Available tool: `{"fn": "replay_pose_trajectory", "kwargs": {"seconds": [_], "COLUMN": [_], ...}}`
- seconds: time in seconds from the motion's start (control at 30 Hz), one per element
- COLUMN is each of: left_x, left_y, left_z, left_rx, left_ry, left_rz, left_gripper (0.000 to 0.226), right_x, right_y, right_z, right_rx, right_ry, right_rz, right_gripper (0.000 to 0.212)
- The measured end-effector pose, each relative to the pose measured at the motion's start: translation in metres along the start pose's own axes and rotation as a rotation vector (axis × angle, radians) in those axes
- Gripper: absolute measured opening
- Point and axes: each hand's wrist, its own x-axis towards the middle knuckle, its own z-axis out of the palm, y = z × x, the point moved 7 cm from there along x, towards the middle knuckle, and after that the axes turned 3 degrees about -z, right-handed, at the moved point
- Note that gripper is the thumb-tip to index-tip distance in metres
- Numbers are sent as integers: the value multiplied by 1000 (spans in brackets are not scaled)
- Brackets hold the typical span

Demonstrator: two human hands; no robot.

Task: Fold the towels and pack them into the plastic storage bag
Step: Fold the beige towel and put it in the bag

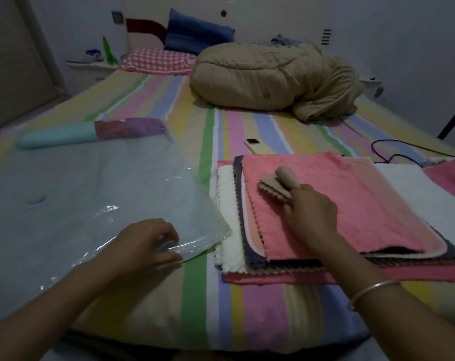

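Left hand: my left hand (145, 241) pinches the near right corner of the plastic storage bag (103, 194), fingers curled over its edge.
Right hand: my right hand (309, 212) lies on the pink towel (351, 201), fingers closed on the near end of a beige scalloped piece (276, 186) with a rounded stub; I cannot tell what it is.
Bag: flat and see-through on the striped sheet (260, 308), just left of the towels, its corner touching the white towel (229, 230).
Towels: 1 flat stack, pink on top, a grey towel (240, 204) and the white one showing at its left edge.
Wrist: a thin bracelet (372, 290) on my right arm.
Beyond: a phone (252, 143) and a black cable (393, 152) behind the stack, and a bundled beige duvet (268, 82) farther up the bed.
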Motion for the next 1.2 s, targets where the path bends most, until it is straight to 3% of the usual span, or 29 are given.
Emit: {"fn": "replay_pose_trajectory", "kwargs": {"seconds": [0.1,0.23,0.33,0.47,0.53,0.63,0.77,0.9,0.97,1.03,1.2], "left_x": [-11,-33,-53,-79,-86,-85,-68,-39,-20,-2,23], "left_y": [-1,-12,-38,-66,-79,-85,-74,-53,-34,-13,26], "left_z": [-13,-18,-32,-59,-71,-86,-94,-103,-109,-115,-128], "left_rx": [46,103,54,51,35,-134,-376,-557,-581,-594,-662], "left_ry": [34,73,124,184,219,301,322,343,334,329,328], "left_rz": [34,60,-30,-183,-284,-335,-346,-344,-301,-247,-150], "left_gripper": [39,40,43,20,17,12,10,11,11,12,15], "right_x": [-5,-30,-48,-64,-72,-80,-86,-75,-69,-64,-45], "right_y": [-1,-39,-81,-135,-161,-192,-214,-201,-190,-184,-202], "right_z": [-15,-23,-29,-39,-39,-37,-35,-30,-27,-29,-23], "right_rx": [365,1211,1420,1509,1471,1229,678,319,236,187,232], "right_ry": [36,-135,-251,-337,-366,-362,-201,-4,22,24,-19], "right_rz": [44,233,212,6,-143,-381,-653,-640,-598,-577,-556], "right_gripper": [12,30,35,36,35,21,25,22,35,39,25]}}
